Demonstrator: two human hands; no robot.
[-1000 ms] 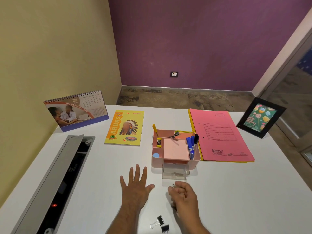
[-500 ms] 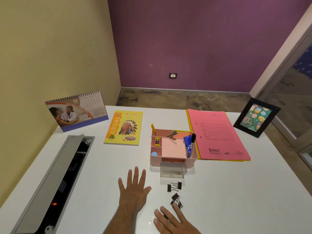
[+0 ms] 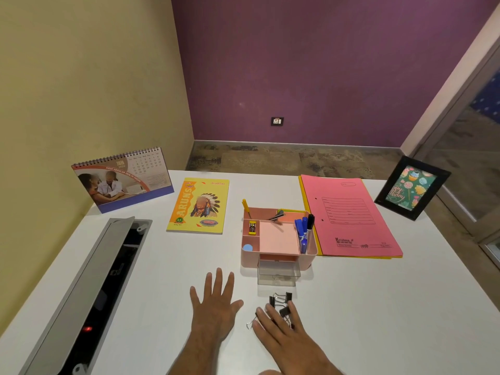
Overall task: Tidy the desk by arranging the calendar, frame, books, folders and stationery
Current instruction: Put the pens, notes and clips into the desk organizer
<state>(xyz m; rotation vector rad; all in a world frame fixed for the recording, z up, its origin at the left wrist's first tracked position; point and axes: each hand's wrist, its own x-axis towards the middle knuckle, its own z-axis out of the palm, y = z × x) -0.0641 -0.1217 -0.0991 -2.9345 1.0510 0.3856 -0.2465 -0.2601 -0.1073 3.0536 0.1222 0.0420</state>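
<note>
Two flat hands on a white desk [image 3: 378, 307], the right one over loose binder clips.

Along the far edge, from the left: a spiral desk calendar [image 3: 123, 180] stands upright, a yellow notebook [image 3: 198, 205] lies flat, a pink folder [image 3: 349, 217] lies on a yellow one, and a black picture frame [image 3: 412, 187] leans at the right corner. A grey cable tray [image 3: 81, 290] is open at the left. The pink organiser [image 3: 278, 239], just left of the folder, holds blue and black markers [image 3: 304, 231]; its clear drawer [image 3: 278, 274] is pulled out. The left hand [image 3: 215, 307] rests palm down, fingers spread, holding nothing. The right hand [image 3: 281, 334] lies with straight fingers on black binder clips [image 3: 281, 300] near the drawer.
</note>
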